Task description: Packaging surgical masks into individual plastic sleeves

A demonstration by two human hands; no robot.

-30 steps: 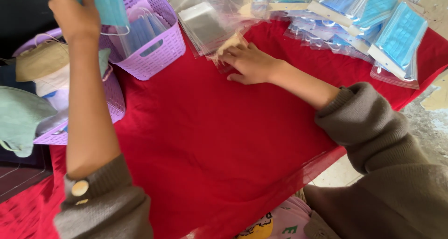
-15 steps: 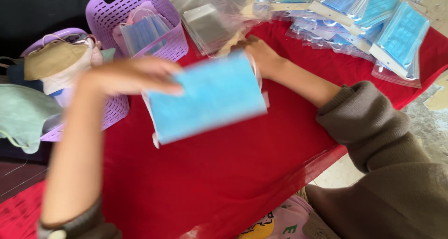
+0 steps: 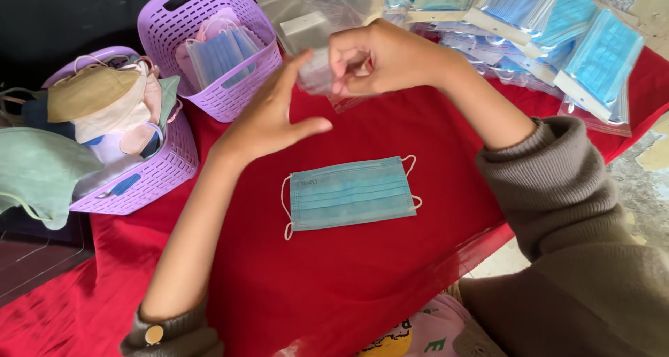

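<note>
A small clear plastic pouch (image 3: 322, 75) is held up above the red-covered surface (image 3: 293, 287), near its far edge, pinched between the fingers of the right hand (image 3: 380, 57). That grip is closed on the pouch's upper corner. The left hand (image 3: 275, 113) is raised beside it with fingers spread and thumb out; its fingertips appear to meet the pouch's left side, but whether they actually press it cannot be told, and the hand is not clasped round anything.

The pouch looks thin, light and floppy, probably slick to the touch, so it would likely sag or slip unless taken by an edge or corner between fingertip and thumb, as the right hand has it.

Below the hands, a pale blue pleated face mask (image 3: 350, 193) lies flat on the red cloth with its white ear loops splayed at both ends, touching neither hand. It too looks soft and weightless, best lifted by a short edge or a loop.

To the left stand two lilac plastic baskets: the nearer basket (image 3: 150, 172) heaped with tan, white and green masks, the farther basket (image 3: 230, 96) holding blue and pink ones. Along the far right, a row of bagged blue masks (image 3: 592, 61) overlaps. More empty pouches (image 3: 286, 2) lie behind the hands.
</note>
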